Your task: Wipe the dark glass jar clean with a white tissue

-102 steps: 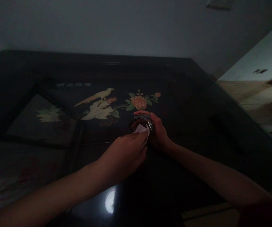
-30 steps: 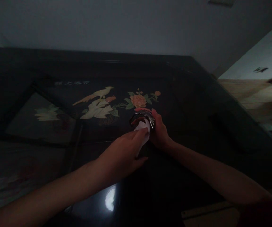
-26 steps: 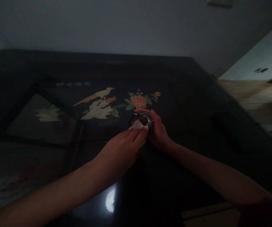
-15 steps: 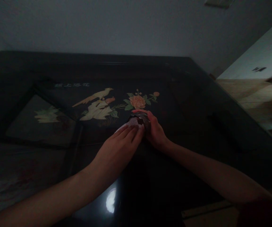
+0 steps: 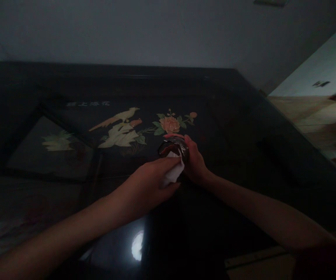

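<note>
My right hand (image 5: 195, 161) is wrapped round the far and right side of a dark, shiny, round vessel (image 5: 182, 144), perhaps glass. Its opening is tilted towards me, and the dim light hides its exact kind. In my left hand (image 5: 152, 177) a crumpled white tissue (image 5: 174, 171) is pinched between the fingers and thumb. The upper end of the tissue reaches into the vessel's mouth at the lower rim. Both hands are over the middle of a glossy black table (image 5: 229, 128).
Set in the tabletop is a picture of a bird (image 5: 124, 116) on a pale rock and an orange flower (image 5: 170, 124). A grey wall (image 5: 121, 31) stands behind the table. Pale floor (image 5: 287, 109) shows at the right.
My left hand has turned and drawn back slightly from the vessel, so more of the white tissue shows. The vessel's mouth is more visible; my right hand has barely moved.
</note>
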Action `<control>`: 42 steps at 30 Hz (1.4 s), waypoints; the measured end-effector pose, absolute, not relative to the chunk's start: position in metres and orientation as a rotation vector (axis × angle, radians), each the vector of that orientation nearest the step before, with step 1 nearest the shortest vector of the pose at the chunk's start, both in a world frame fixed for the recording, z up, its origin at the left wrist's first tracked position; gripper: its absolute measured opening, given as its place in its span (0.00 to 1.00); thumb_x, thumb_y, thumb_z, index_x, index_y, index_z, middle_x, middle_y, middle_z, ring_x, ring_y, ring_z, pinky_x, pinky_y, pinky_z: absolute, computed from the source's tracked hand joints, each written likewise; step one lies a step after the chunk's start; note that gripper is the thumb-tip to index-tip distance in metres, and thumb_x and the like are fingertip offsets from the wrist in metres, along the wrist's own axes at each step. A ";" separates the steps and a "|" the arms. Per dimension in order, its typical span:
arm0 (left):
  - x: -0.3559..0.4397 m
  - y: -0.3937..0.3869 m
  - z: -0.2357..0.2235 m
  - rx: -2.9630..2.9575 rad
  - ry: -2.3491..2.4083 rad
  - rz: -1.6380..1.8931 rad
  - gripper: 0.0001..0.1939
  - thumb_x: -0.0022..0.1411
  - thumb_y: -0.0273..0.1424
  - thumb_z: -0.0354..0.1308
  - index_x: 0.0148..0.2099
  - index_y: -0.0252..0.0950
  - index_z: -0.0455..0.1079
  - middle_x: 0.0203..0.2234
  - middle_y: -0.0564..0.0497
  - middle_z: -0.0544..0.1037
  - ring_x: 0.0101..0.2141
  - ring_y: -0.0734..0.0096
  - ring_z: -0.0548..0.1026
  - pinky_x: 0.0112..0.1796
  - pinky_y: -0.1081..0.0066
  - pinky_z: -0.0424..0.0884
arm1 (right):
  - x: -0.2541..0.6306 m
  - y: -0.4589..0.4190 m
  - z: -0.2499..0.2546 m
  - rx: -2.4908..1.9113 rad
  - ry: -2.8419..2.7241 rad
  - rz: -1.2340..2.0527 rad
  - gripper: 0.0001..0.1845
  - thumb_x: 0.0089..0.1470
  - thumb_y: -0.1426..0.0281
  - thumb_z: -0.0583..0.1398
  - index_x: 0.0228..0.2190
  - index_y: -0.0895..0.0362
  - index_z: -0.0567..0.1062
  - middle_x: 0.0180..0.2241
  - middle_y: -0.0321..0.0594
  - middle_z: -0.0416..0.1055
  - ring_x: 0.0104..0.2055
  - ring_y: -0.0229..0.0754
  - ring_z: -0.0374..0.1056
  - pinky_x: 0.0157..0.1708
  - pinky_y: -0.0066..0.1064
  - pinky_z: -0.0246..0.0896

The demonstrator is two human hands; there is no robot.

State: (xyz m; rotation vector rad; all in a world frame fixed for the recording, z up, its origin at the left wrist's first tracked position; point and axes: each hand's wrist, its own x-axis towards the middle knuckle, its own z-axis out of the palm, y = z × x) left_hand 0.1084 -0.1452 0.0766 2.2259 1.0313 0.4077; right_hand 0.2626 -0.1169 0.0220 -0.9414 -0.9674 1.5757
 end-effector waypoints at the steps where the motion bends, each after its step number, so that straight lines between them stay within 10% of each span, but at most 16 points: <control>1: 0.109 -0.146 0.074 2.266 1.026 0.438 0.20 0.58 0.28 0.57 0.54 0.35 0.67 0.48 0.46 0.76 0.46 0.64 0.76 0.46 0.68 0.72 | 0.262 -0.117 0.023 -0.944 -0.958 1.579 0.22 0.57 0.51 0.48 0.40 0.51 0.72 0.28 0.37 0.74 0.30 0.43 0.70 0.33 0.36 0.64; 22: 0.114 -0.153 0.061 3.122 1.177 0.249 0.19 0.62 0.18 0.44 0.52 0.22 0.69 0.51 0.34 0.74 0.53 0.57 0.71 0.53 0.62 0.68 | 0.260 -0.116 0.018 -0.915 -1.003 1.547 0.22 0.56 0.49 0.50 0.40 0.50 0.72 0.36 0.37 0.75 0.38 0.43 0.71 0.41 0.37 0.66; 42: 0.109 -0.143 0.081 2.137 1.036 0.339 0.20 0.61 0.19 0.45 0.51 0.37 0.69 0.42 0.50 0.80 0.41 0.69 0.78 0.43 0.71 0.73 | 0.263 -0.116 0.018 -0.965 -1.066 1.524 0.23 0.57 0.49 0.49 0.40 0.50 0.73 0.29 0.37 0.73 0.34 0.44 0.70 0.36 0.37 0.65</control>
